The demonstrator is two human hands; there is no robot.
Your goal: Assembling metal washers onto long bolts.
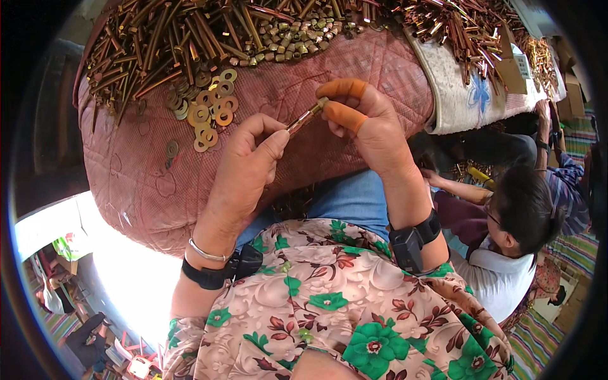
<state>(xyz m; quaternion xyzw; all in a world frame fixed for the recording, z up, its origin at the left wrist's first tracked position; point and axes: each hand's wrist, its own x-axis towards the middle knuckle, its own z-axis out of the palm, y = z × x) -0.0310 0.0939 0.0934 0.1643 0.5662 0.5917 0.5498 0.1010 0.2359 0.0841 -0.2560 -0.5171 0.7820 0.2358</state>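
Between my two hands, above the quilted pink cloth [145,183], a thin brass-coloured bolt [304,119] is held at a slant. My left hand [250,155] pinches its lower end between thumb and forefinger. At the upper end, my right hand [367,120], with orange covers on thumb and forefinger, grips the bolt's wider tip; whether that is a head or a nut is too small to tell. Loose flat washers [202,115] lie on the cloth beyond my left hand. Farther back are a heap of long bolts [168,41] and a pile of short metal sleeves [297,41].
To the right, a white cloth [453,104] carries another heap of bolts [462,35] and a cardboard piece [512,63]. A co-worker [506,259] sits close at my right, one arm reaching toward my side. Cardboard boxes [573,95] stand at the far right.
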